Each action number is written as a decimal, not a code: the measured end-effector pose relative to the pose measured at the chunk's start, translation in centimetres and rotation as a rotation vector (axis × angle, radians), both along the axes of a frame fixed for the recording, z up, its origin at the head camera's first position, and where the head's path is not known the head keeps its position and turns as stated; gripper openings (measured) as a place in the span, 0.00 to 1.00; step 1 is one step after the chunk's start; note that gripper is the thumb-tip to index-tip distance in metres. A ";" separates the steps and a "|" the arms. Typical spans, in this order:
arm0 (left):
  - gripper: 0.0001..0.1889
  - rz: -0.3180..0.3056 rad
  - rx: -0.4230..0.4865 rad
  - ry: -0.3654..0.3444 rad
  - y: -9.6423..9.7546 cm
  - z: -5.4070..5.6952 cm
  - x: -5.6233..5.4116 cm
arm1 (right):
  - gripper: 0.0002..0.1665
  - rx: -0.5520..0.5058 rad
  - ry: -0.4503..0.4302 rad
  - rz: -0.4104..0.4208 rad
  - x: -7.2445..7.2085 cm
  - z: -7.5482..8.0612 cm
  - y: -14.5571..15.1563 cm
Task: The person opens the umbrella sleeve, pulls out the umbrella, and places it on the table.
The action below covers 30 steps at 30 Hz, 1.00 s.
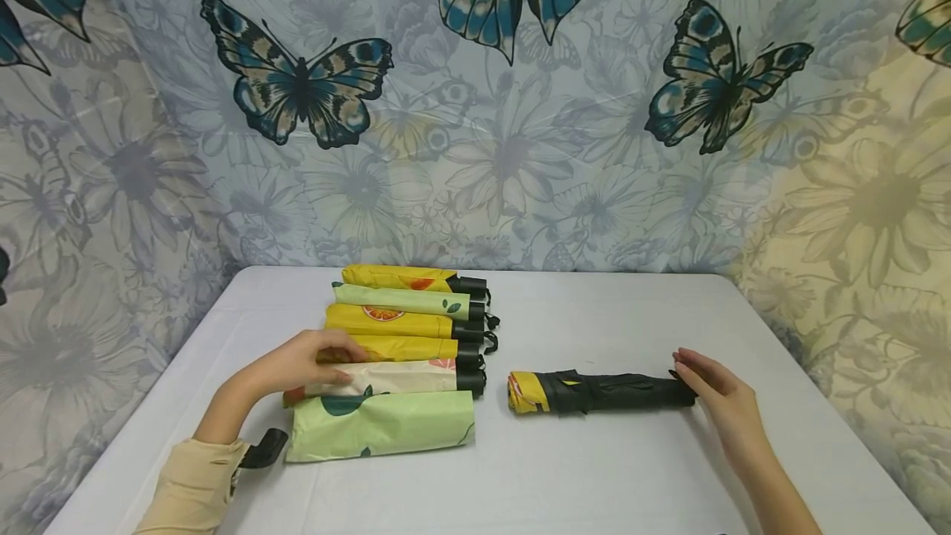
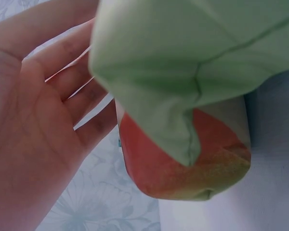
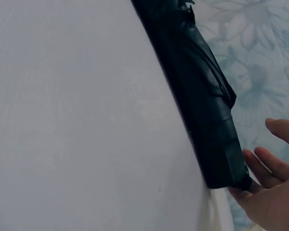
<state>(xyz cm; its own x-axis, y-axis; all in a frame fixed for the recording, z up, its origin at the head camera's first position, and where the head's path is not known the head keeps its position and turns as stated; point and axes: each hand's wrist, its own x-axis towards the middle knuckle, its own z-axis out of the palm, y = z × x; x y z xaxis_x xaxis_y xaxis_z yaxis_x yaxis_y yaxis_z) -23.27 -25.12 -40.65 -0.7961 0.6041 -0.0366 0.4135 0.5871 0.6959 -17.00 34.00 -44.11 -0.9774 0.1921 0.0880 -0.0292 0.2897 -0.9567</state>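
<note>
Folded umbrellas in printed sleeves lie in a row on the left half of the table. My left hand rests over the cream umbrella, its thumb on the cream fabric. In the left wrist view its fingers extend fairly straight beside the light green sleeve, which overlaps the cream umbrella's red-printed end. No handle shows from that green sleeve. To the right lies a rolled black umbrella with yellow cloth at its left end. My right hand touches its handle end, fingers spread and thumb apart.
Behind the cream umbrella lie several more: yellow ones and a pale green one, black handles pointing right. The white table meets butterfly-printed cloth at its back edge. A black wrist mount sits by the left sleeve.
</note>
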 end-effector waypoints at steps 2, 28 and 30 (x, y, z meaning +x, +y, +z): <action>0.18 0.001 -0.008 0.000 0.0 0.0 0.0 | 0.27 0.005 0.007 -0.008 -0.3 0.2 -0.5; 0.18 -0.025 -0.032 0.019 -0.4 -0.2 0.0 | 0.34 0.045 -0.010 0.137 -3.9 1.5 -8.4; 0.19 -0.026 -0.034 0.020 -0.4 -0.2 0.0 | 0.34 0.029 -0.022 0.148 -4.1 1.4 -9.1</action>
<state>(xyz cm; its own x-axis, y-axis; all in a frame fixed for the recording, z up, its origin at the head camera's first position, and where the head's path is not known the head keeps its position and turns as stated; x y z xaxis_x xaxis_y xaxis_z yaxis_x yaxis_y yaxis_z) -23.26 -25.50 -40.88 -0.7811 0.6230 -0.0417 0.4422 0.5992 0.6674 -21.14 24.92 -42.66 -0.9966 0.0435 0.0699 -0.0529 0.3116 -0.9487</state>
